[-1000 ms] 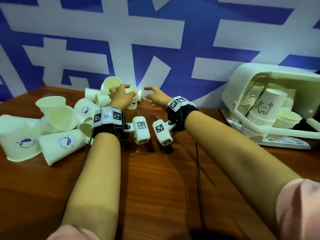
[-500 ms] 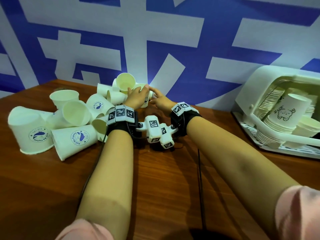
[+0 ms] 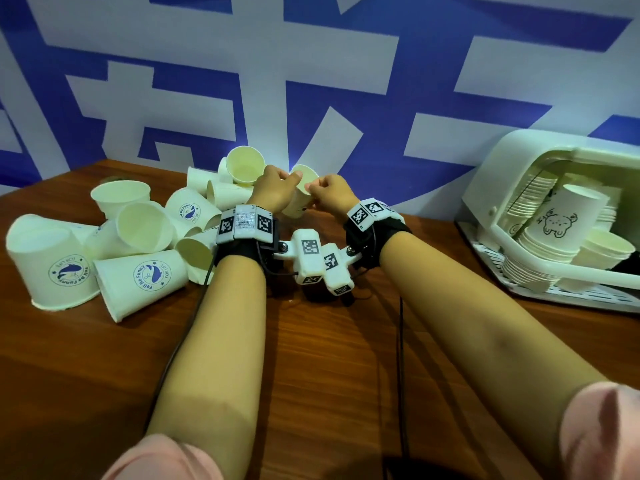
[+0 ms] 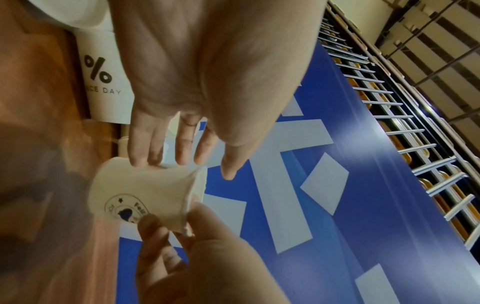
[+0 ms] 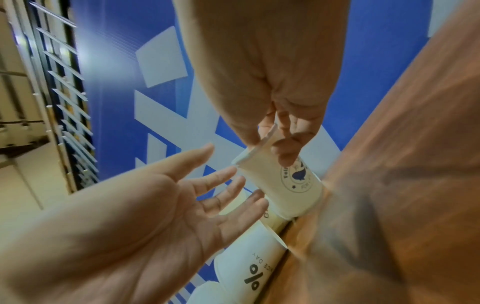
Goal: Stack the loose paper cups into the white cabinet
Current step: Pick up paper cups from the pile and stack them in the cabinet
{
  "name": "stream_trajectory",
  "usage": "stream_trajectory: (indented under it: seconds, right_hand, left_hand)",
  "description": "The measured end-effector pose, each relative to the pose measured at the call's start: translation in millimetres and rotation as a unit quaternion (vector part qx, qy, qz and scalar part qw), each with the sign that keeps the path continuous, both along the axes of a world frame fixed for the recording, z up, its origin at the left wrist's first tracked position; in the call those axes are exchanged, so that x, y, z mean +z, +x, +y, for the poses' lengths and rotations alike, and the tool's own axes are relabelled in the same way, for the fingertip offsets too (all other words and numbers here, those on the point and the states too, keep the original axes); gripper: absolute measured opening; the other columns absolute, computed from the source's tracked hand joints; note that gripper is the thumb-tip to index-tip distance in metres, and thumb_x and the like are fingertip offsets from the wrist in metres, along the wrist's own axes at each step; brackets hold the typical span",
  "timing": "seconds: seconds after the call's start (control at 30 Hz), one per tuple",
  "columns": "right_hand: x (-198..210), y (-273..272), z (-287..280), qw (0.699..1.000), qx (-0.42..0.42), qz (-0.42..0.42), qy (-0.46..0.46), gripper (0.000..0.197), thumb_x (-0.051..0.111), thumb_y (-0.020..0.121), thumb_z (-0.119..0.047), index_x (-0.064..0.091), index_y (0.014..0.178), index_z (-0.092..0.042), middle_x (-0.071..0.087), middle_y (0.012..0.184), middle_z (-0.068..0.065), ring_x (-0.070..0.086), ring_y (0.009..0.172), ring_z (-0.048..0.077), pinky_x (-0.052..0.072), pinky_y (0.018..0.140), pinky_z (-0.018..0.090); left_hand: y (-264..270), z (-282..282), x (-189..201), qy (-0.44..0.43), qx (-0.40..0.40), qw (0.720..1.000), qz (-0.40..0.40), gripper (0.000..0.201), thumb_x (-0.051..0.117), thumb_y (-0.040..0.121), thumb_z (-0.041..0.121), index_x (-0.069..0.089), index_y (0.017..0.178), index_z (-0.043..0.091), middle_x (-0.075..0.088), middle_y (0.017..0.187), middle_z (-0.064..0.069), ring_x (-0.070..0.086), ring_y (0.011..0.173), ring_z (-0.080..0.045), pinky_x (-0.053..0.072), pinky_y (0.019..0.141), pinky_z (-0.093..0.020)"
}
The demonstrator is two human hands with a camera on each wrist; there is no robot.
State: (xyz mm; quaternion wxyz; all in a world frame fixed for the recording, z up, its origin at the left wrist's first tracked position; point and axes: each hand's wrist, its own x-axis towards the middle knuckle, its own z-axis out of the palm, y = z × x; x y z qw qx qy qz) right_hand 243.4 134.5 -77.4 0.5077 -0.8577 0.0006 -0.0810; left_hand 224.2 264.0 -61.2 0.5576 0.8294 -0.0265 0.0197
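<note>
A small white paper cup point(image 3: 298, 197) with a blue round logo sits between my two hands at the back of the wooden table. My right hand point(image 3: 329, 194) pinches its rim between thumb and fingers, plainly seen in the right wrist view point(image 5: 272, 148). My left hand point(image 3: 273, 192) is beside the cup with straight fingers point(image 4: 155, 156) touching its side point(image 4: 140, 189). A heap of loose paper cups point(image 3: 138, 237) lies to the left. The white cabinet point(image 3: 519, 168) stands at the right, open, with stacked cups point(image 3: 540, 251) inside.
A cup printed "NICE DAY" point(image 5: 249, 267) lies on its side just behind my left hand. A blue and white wall point(image 3: 311, 81) runs close behind the table. Bare wood point(image 3: 329, 358) stretches between the heap and the cabinet. Cables point(image 3: 400, 341) trail from both wrists.
Both hands came together from apart onto the cup at the back of the heap. My right hand has taken its rim; the left hand's fingers now touch its side.
</note>
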Motion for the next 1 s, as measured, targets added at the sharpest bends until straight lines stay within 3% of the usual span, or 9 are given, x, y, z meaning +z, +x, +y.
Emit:
stream_trajectory:
  seconds: [0.1, 0.17, 0.27, 0.4, 0.5, 0.63, 0.73, 0.87, 1.0]
  right_hand:
    - [15.4, -16.5, -12.8, 0.999, -0.023, -0.037, 0.002, 0.004, 0.058, 0.085, -0.009, 0.061, 0.083, -0.008, 0.064, 0.081, 0.01, 0.067, 0.077, 0.027, 0.058, 0.08, 0.044]
    - [28.0, -33.8, -27.0, 0.997, -0.035, -0.065, 0.014, 0.006, 0.056, 0.085, -0.006, 0.059, 0.091, -0.007, 0.063, 0.091, 0.011, 0.066, 0.079, 0.026, 0.06, 0.076, 0.042]
    - [44.9, -68.1, -54.4, 0.992, -0.054, -0.115, 0.001, 0.008, 0.058, 0.087, -0.009, 0.056, 0.095, -0.012, 0.061, 0.101, 0.006, 0.063, 0.08, 0.022, 0.058, 0.071, 0.037]
    - [61.2, -119.2, -97.1, 0.98, -0.083, -0.177, -0.041, 0.009, 0.059, 0.09, -0.016, 0.054, 0.089, -0.024, 0.055, 0.099, -0.008, 0.062, 0.09, 0.022, 0.055, 0.075, 0.035]
    - [70.1, -154.6, -129.5, 0.971, -0.105, -0.203, -0.068, 0.016, 0.061, 0.089, -0.017, 0.052, 0.084, -0.03, 0.056, 0.099, -0.008, 0.062, 0.094, 0.024, 0.055, 0.081, 0.042]
    - [80.1, -195.0, -174.5, 0.965, -0.139, -0.211, -0.065, 0.012, 0.061, 0.088, -0.012, 0.057, 0.091, -0.022, 0.058, 0.1, -0.004, 0.061, 0.09, 0.027, 0.053, 0.065, 0.032]
    - [95.2, -222.2, -205.2, 0.958, -0.163, -0.227, -0.064, 0.022, 0.059, 0.086, -0.008, 0.056, 0.085, -0.029, 0.057, 0.101, -0.005, 0.06, 0.09, 0.024, 0.05, 0.058, 0.027]
    - [112.1, -250.6, -242.9, 0.959, -0.167, -0.216, -0.079, 0.014, 0.058, 0.087, -0.006, 0.058, 0.093, -0.019, 0.055, 0.109, 0.004, 0.058, 0.066, 0.016, 0.042, 0.048, 0.014]
    - [118.8, -269.1, -276.6, 0.955, -0.196, -0.195, -0.103, 0.015, 0.058, 0.088, -0.008, 0.063, 0.1, -0.015, 0.056, 0.114, 0.004, 0.058, 0.061, 0.014, 0.048, 0.056, 0.022]
  left_hand:
    - [-8.3, -5.8, 10.0, -0.042, -0.029, 0.998, 0.025, 0.041, 0.055, 0.094, 0.032, 0.043, 0.13, 0.014, 0.055, 0.121, -0.014, 0.058, 0.104, -0.025, 0.056, 0.089, -0.04]
    - [-15.9, -16.1, 22.4, -0.063, -0.069, 0.995, 0.034, 0.041, 0.054, 0.095, 0.024, 0.043, 0.133, 0.015, 0.057, 0.115, -0.011, 0.057, 0.092, -0.019, 0.057, 0.085, -0.037]
    - [-35.1, -38.9, 42.5, -0.061, -0.12, 0.991, 0.013, 0.038, 0.052, 0.096, 0.024, 0.045, 0.132, 0.02, 0.056, 0.119, -0.009, 0.062, 0.093, -0.018, 0.058, 0.078, -0.033]
    - [-73.5, -79.9, 58.6, -0.028, -0.172, 0.984, -0.032, 0.031, 0.048, 0.098, 0.027, 0.048, 0.128, 0.022, 0.063, 0.105, -0.007, 0.066, 0.09, -0.022, 0.06, 0.076, -0.035]
    - [-98.5, -113.2, 63.3, 0.003, -0.199, 0.977, -0.074, 0.029, 0.046, 0.097, 0.021, 0.049, 0.125, 0.022, 0.063, 0.108, -0.007, 0.066, 0.085, -0.018, 0.056, 0.061, -0.025]
    - [-127.4, -160.2, 66.7, 0.013, -0.225, 0.968, -0.114, 0.03, 0.046, 0.095, 0.019, 0.049, 0.125, 0.021, 0.061, 0.105, -0.004, 0.062, 0.078, -0.012, 0.05, 0.051, -0.016]
    - [-146.9, -195.0, 73.9, -0.013, -0.244, 0.96, -0.134, 0.029, 0.047, 0.094, 0.02, 0.051, 0.123, 0.022, 0.062, 0.112, -0.006, 0.064, 0.092, -0.019, 0.059, 0.069, -0.029]
    - [-161.5, -234.7, 80.4, -0.055, -0.263, 0.953, -0.137, 0.027, 0.049, 0.091, 0.023, 0.054, 0.118, 0.023, 0.065, 0.11, -0.004, 0.065, 0.098, -0.021, 0.059, 0.08, -0.038]
    - [-175.1, -271.0, 85.5, -0.074, -0.29, 0.947, -0.121, 0.03, 0.049, 0.086, 0.028, 0.058, 0.115, 0.022, 0.066, 0.103, -0.003, 0.066, 0.096, -0.024, 0.056, 0.086, -0.044]
